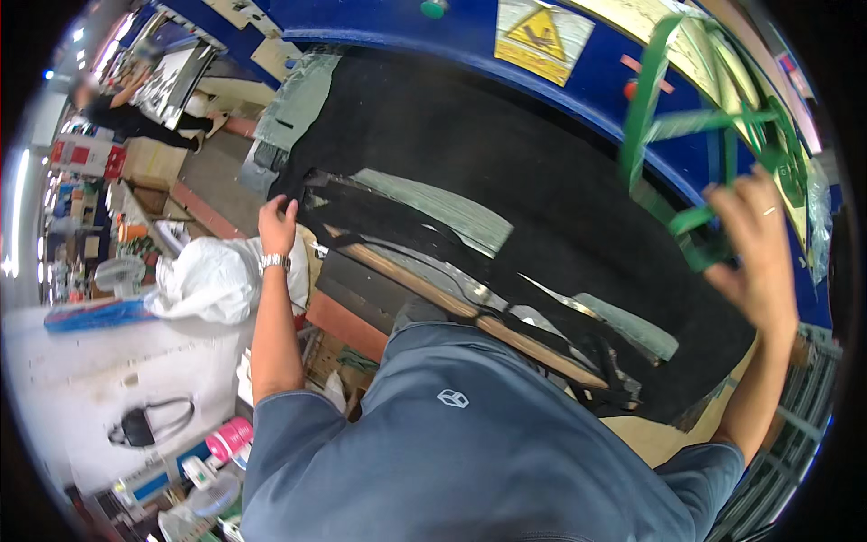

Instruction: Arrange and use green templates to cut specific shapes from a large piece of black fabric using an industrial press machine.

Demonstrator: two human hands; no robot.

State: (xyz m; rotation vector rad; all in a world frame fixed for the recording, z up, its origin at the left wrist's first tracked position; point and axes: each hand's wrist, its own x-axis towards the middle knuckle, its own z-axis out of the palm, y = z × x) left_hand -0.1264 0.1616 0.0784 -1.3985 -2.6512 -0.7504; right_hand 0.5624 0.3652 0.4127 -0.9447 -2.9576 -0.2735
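Observation:
A sheet of black fabric covers the work surface, with cut openings showing pale green board. At its left edge, my left hand touches the material with fingertips a little apart. My right hand, raised at the right and smeared by motion, is closed on a green cutting die, an open frame of bent strips tilted above the fabric. Its far end overlaps other green strips, so I cannot tell how many dies there are. Loose black strips lie along the near side of the sheet.
The blue machine body with a yellow warning sign borders the far side. A wooden strip runs along the near edge. White bags sit at left. Another person works far left. Metal racking stands at right.

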